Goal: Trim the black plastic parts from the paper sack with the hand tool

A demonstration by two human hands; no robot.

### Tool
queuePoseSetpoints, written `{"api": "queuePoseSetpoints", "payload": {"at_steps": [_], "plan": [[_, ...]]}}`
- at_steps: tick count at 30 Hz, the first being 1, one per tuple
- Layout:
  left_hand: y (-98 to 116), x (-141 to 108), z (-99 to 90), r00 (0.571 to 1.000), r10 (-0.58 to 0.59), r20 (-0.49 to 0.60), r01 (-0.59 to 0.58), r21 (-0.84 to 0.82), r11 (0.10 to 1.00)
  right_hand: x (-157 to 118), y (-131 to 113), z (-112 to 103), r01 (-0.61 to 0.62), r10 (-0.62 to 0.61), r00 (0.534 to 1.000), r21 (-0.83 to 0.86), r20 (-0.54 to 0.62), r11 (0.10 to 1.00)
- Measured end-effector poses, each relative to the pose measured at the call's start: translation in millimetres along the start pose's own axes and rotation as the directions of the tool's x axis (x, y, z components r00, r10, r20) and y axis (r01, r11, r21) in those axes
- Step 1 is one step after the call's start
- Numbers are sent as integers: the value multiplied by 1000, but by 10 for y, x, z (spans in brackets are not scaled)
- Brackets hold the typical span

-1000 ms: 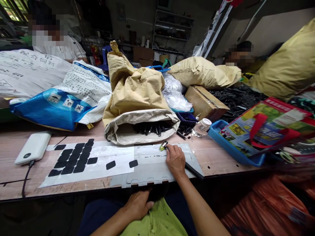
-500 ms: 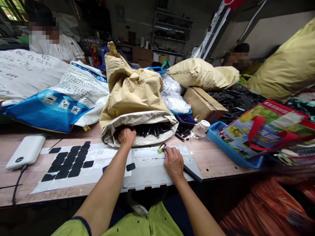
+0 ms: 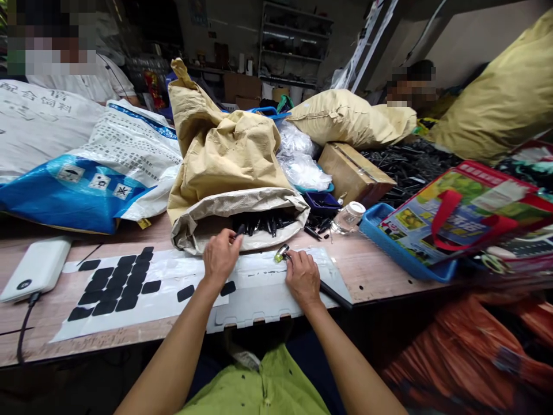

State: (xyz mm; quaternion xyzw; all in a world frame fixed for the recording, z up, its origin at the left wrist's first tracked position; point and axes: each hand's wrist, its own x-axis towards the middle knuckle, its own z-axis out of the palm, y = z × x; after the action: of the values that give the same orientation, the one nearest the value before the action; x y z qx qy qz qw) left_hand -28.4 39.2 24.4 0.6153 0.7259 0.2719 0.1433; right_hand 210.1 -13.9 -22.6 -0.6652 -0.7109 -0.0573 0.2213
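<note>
My left hand (image 3: 222, 255) is at the front lip of the open tan sack (image 3: 242, 155), its fingers closed on a small black piece (image 3: 240, 230). Several black pieces (image 3: 261, 223) lie inside the sack's mouth. To the right, my right hand (image 3: 303, 278) is wrapped round a hammer (image 3: 281, 252) with a yellowish-green and metal head; its black handle sticks out beyond the palm. Under the hands lies a grey-white board (image 3: 259, 294), with a white sheet (image 3: 168, 308) of black rounded squares (image 3: 118, 282) to its left.
A white power bank (image 3: 38, 268) with a cable lies at the left. Right of the sack are a clear jar (image 3: 349, 216), a cardboard box (image 3: 352, 176) and a blue basket (image 3: 406, 253) holding a colourful bag (image 3: 466, 213). Two people sit across the table.
My left hand has come out of the sack's mouth towards me, now with a black piece in its fingers. My right hand stays around the hammer. The view has shifted slightly.
</note>
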Motion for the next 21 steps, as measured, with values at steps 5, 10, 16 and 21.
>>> {"api": "queuePoseSetpoints", "payload": {"at_steps": [5, 10, 16, 21], "plan": [[-50, -447, 148, 912, 366, 186, -352, -104, 930, 1, -8, -3, 2, -2, 1000, -3, -9, 1000], [-152, -468, 301, 897, 387, 212, -365, -137, 921, -1, -5, -1, 1, -1, 1000, -9, -7, 1000], [-179, -426, 337, 908, 357, 220, -323, -176, 930, -4, -20, -19, 3, -4, 1000, -19, -13, 1000], [-180, -405, 328, 914, 329, 238, -283, -208, 936, 15, 41, -8, 20, -20, 1000, 24, -10, 1000]]}}
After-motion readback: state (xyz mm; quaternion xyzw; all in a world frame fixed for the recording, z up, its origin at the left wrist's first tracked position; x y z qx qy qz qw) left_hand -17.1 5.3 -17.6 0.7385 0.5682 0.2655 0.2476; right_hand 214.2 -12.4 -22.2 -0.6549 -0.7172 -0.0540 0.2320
